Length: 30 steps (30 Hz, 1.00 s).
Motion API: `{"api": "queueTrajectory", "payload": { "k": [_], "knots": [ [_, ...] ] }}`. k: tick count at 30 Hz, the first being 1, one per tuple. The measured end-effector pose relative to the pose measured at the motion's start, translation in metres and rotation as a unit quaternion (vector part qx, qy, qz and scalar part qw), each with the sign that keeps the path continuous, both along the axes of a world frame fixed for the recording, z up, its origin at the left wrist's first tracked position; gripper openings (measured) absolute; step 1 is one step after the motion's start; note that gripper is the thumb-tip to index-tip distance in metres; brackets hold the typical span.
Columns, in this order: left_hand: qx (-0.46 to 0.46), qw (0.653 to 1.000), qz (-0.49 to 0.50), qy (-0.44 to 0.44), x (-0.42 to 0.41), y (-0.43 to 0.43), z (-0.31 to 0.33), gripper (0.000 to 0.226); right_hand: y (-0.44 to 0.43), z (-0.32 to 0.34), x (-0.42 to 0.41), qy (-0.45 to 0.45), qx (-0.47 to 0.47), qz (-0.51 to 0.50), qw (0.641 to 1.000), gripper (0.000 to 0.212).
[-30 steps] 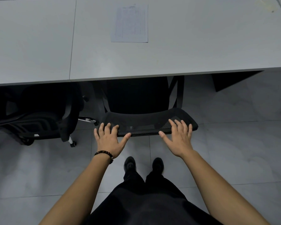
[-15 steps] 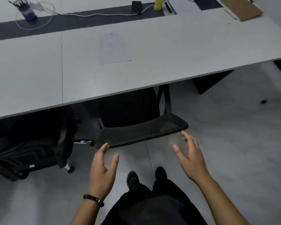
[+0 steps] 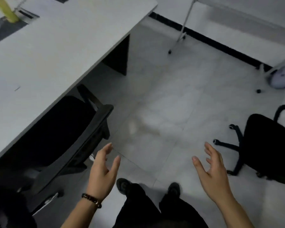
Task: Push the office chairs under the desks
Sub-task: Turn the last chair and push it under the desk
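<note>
Nearby, black mesh-backed chair (image 3: 69, 137) under smooth white desk (image 3: 53, 51)

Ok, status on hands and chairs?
Left hand and right hand open, empty. Black mesh office chair tucked under white desk. Second black chair out on open floor.

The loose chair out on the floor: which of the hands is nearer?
Right. The right hand is open just beside the loose chair; the left hand is farther, by the tucked chair.

My single head camera looks steeply down from standing height, tilted so the white flat-topped desk (image 3: 44, 51) runs diagonally at upper left, the pale grey tiled floor (image 3: 168, 102) fills the centre, and both forearms enter from below.
</note>
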<state>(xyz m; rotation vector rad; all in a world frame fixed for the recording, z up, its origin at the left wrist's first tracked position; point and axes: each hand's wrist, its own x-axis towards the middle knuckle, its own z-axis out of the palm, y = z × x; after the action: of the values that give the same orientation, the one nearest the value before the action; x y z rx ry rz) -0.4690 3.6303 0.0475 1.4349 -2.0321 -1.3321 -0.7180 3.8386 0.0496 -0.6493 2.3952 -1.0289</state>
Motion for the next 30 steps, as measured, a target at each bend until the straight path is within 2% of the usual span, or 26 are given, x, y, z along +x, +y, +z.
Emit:
{"api": "queueTrajectory", "payload": {
  "k": [4, 9, 15, 19, 25, 30],
  "knots": [
    [-0.067, 0.993, -0.086, 0.036, -0.074, 0.036, 0.032, 0.051, 0.078, 0.016, -0.030, 0.037, -0.052, -0.085, 0.994, 0.066],
    [-0.106, 0.978, -0.167, 0.068, -0.159, 0.141, 0.044, 0.048, 0.212, 0.009, -0.065, 0.046, -0.058, -0.155, 0.985, 0.067],
    [-0.027, 0.975, -0.215, 0.056, -0.242, 0.331, 0.009, 0.051, 0.400, -0.019, -0.090, 0.036, -0.018, -0.219, 0.975, 0.068],
    [-0.008, 0.943, -0.330, 0.034, -0.287, 0.435, 0.004, 0.047, 0.495, -0.012, -0.111, 0.020, -0.005, -0.287, 0.958, 0.067],
    [-0.020, 0.898, -0.440, 0.016, -0.387, 0.516, 0.003, 0.048, 0.580, -0.014, -0.173, 0.030, -0.007, -0.370, 0.928, 0.068],
    [-0.005, 0.885, -0.465, 0.014, -0.499, 0.562, -0.015, 0.047, 0.633, -0.028, -0.263, 0.023, -0.002, -0.403, 0.915, 0.072]
  ]
}}
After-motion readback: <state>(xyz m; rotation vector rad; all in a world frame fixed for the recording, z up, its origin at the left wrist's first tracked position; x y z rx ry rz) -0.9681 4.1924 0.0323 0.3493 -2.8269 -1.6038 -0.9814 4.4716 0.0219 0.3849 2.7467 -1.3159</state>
